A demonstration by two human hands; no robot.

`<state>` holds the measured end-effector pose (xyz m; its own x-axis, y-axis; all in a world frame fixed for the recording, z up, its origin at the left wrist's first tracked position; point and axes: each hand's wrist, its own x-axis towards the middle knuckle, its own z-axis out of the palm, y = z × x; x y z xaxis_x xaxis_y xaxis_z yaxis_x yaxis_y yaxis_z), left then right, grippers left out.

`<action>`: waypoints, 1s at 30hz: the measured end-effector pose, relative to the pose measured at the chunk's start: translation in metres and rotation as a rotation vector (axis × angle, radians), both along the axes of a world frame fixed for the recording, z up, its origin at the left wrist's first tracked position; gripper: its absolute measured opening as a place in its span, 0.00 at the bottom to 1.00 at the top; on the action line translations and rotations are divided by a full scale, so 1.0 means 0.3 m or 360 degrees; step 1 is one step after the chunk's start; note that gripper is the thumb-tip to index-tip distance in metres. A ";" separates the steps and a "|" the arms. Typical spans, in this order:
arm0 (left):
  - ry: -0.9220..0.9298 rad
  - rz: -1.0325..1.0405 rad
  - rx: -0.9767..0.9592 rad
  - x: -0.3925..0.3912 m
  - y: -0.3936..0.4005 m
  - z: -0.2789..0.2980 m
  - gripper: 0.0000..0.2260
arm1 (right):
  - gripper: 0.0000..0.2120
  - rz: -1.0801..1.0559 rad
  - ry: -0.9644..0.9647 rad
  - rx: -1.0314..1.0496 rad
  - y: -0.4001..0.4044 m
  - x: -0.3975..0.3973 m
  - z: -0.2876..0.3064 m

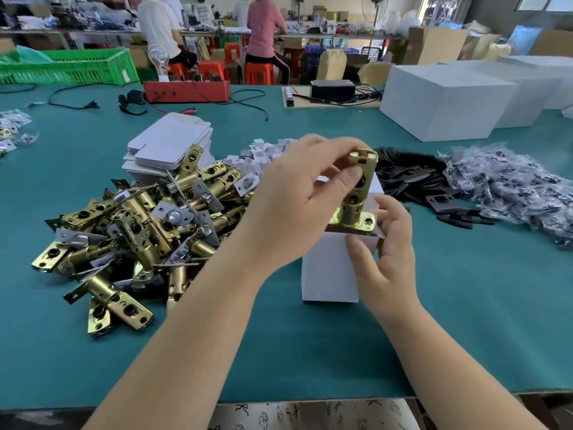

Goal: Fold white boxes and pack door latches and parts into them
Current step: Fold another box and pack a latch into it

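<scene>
My left hand (305, 193) pinches the upper end of a brass door latch (356, 193) and holds it upright, faceplate down, over the open top of a small white box (330, 274). The box stands on the green table (310, 352). My right hand (387, 246) grips the box at its top right edge, thumb on the front wall. A heap of brass latches (130, 231) lies to the left. Behind it sits a stack of flat white box blanks (169, 144).
Black strike plates (412, 178) and bagged parts (511, 187) lie to the right. Small white card pieces (266, 153) sit behind my hands. Large white cartons (443, 100) stand at the far right, and a red tray (186, 91) and a green crate (68, 66) at the back. People sit beyond the table.
</scene>
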<state>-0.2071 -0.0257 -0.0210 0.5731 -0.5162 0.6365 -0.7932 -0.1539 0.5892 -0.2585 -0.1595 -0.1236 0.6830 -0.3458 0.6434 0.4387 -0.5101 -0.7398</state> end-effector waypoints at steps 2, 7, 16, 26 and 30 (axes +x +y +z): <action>0.0013 -0.0013 0.0018 0.000 -0.012 -0.011 0.12 | 0.24 0.0024 -0.0006 0.0004 -0.003 0.001 0.000; 0.0019 0.0087 -0.0008 0.017 -0.002 -0.029 0.12 | 0.23 -0.0007 0.0013 -0.0010 -0.009 0.002 -0.007; 0.0116 0.0074 0.0223 0.008 0.012 -0.096 0.12 | 0.20 0.0000 0.0004 -0.0020 -0.002 0.000 -0.003; 0.0113 0.0133 0.0449 0.025 0.042 -0.157 0.14 | 0.13 -0.0042 0.0030 -0.0111 -0.002 0.005 0.006; 0.0172 0.0105 0.0558 0.066 0.054 -0.143 0.09 | 0.13 -0.0066 0.0021 -0.0128 -0.004 0.006 0.006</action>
